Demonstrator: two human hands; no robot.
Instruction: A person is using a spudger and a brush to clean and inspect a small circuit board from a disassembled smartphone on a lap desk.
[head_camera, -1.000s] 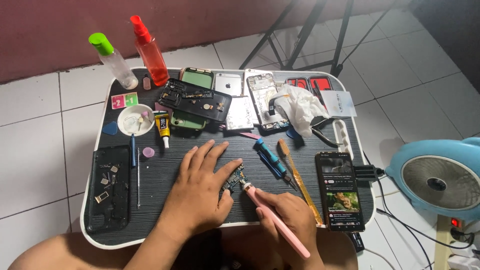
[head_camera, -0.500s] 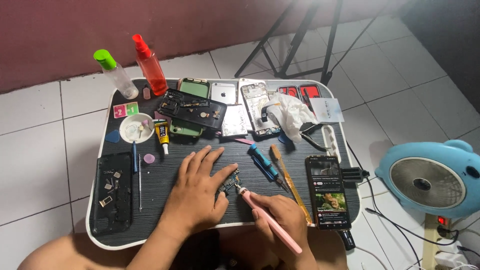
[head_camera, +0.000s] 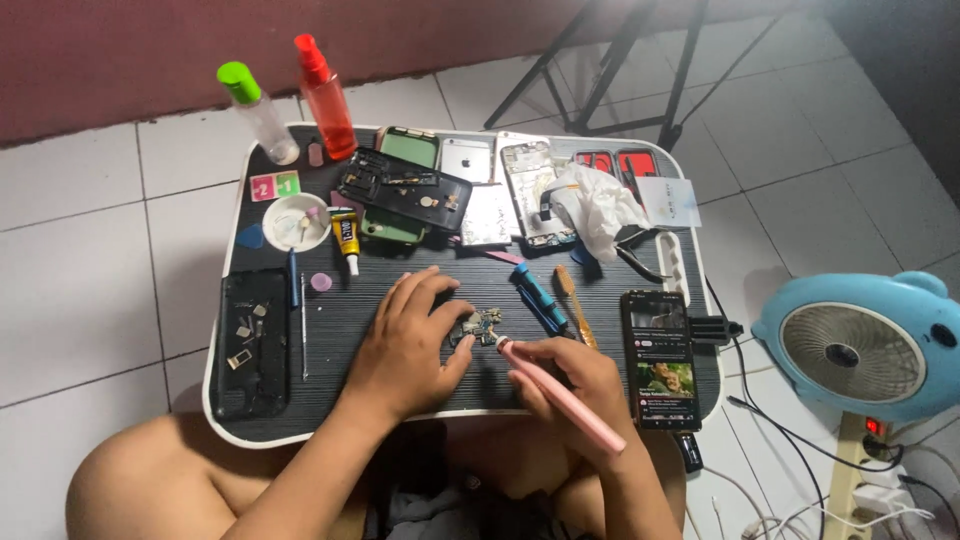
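Two hands low on counter (head_camera: 300, 415); left hand (head_camera: 405, 345) flat, fingers spread, pinning small circuit board (head_camera: 476, 326); right hand (head_camera: 575, 385) fingers closed around pink pen-shaped tool (head_camera: 560, 395); long axis diagonal, tip pointing up-left onto board.

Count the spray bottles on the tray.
2, both upright at the tray's far left edge: a clear bottle with a green cap and, to its right, a red bottle with a red nozzle. None seem hidden.
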